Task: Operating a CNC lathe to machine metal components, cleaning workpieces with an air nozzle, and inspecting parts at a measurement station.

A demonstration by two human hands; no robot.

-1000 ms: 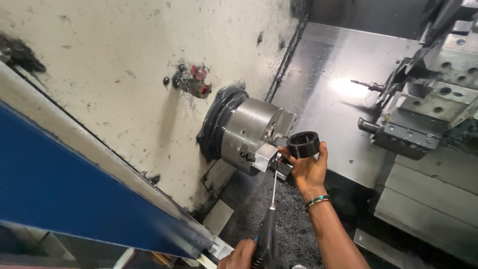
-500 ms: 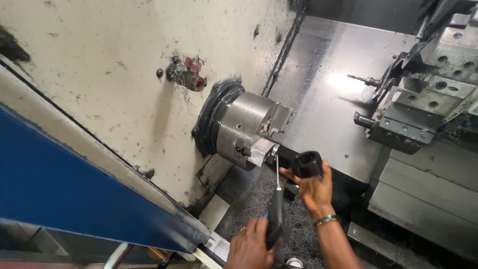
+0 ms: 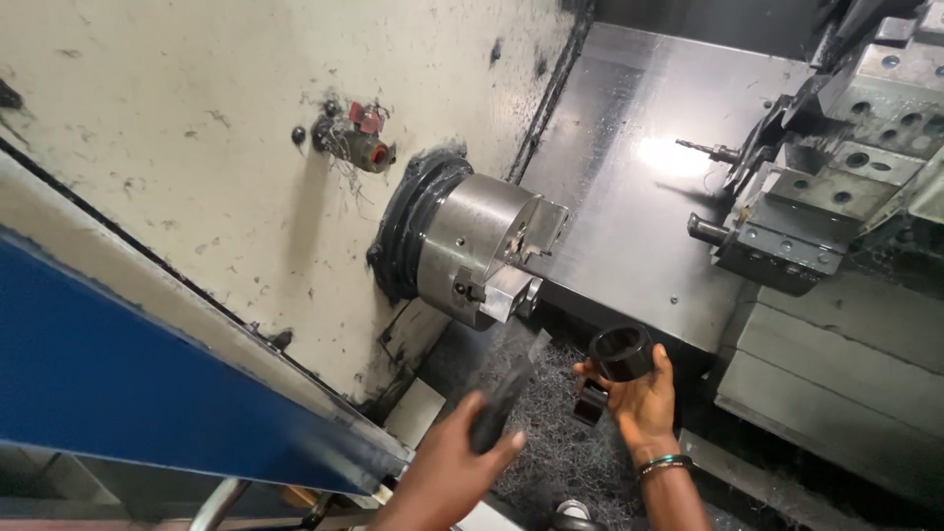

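My right hand is cupped palm-up around a black ring-shaped part, fingers curled under it; the part sits on top of the fingers, its bore facing the camera. A second small dark piece shows just below, against the same fingers; I cannot tell what it is. A bangle sits on that wrist. My left hand is closed around the dark handle of a tool, blurred, its thin end angled up toward the chuck. Both hands hover over a bed of fine metal swarf. Above the left hand and apart from the tool tip, the steel chuck stands out from the cream machine wall; its jaws hold nothing. A small valve with a red handle is mounted on the wall up-left of the chuck. To the right, well apart, the tool turret carries a drill bit pointing left. A blue door panel crosses the lower left.
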